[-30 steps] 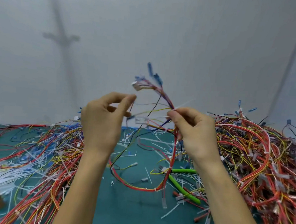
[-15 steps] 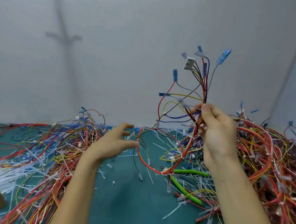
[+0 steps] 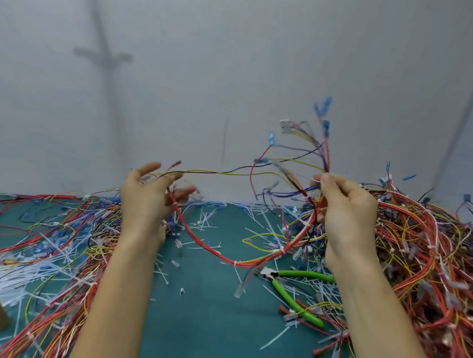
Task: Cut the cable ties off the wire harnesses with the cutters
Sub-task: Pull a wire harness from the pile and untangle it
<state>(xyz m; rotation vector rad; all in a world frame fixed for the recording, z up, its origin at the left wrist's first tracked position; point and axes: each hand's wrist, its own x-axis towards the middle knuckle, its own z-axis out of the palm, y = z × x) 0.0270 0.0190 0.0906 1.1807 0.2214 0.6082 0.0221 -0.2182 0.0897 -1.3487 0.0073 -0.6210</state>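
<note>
The harness point(image 3: 241, 262) is up in the air, held between both hands, and it sags in a loop over the green table point(image 3: 207, 315). The right hand point(image 3: 346, 213) pinches the thick part, where many thin wires with blue ends stick up. The left hand point(image 3: 145, 198) has its fingers curled round the wires at the other end, but that part is blurry, so the hold is hard to see well. Small white ties point(image 3: 235, 263) are still on the red part of the harness, so this one is not done. The cutters point(image 3: 291, 298), with green handles, lie on the table just under the right arm, and no hand is on them. Lots of cut white bits point(image 3: 257, 221) are spread over the table, so I think many ties have been cut already. A big pile point(image 3: 432, 260) of wires sits on the right and another pile point(image 3: 68, 237) on the left. I can see little white ties in both piles, so I cannot tell which one is finished. It looks like a lot of work is left. I think the person is looking for the next tie and must pick up the cutters before snipping.
</note>
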